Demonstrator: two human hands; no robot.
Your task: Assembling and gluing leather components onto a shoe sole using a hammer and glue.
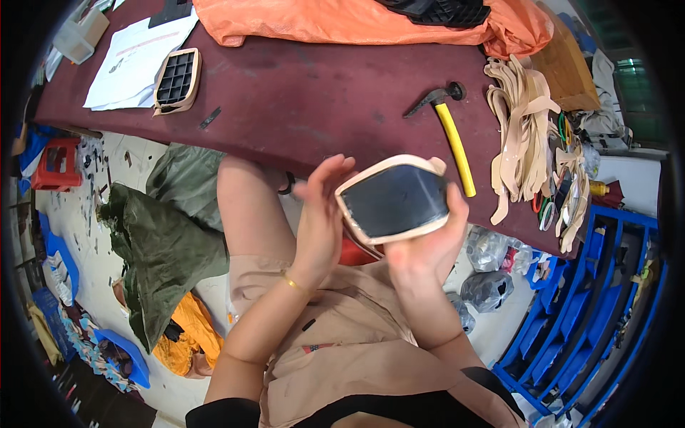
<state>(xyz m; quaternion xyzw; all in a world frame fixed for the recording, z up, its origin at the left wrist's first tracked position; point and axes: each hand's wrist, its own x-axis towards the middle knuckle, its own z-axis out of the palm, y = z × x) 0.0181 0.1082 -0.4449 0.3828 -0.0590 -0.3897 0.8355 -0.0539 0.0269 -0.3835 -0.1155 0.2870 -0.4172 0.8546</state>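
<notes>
My right hand (430,239) grips a black rounded panel (394,200) with a beige, leather-like band around its edge. The panel is held over my lap at the table's near edge, its smooth dark face upward. My left hand (322,203) is beside the panel's left edge, fingers stretched out and slightly blurred; whether it touches the band I cannot tell. On the table to the right lies a hammer (449,135) with a yellow handle and dark head. A similar piece (177,80), a black grid rimmed in beige, rests on the left by the papers.
Beige strips (517,121) are heaped at the table's right end, near several scissors (546,212). White papers (128,68), a small dark blade-like tool (210,118) and an orange sheet (342,21) lie on the maroon table (307,93). Blue racks (571,314) stand at right.
</notes>
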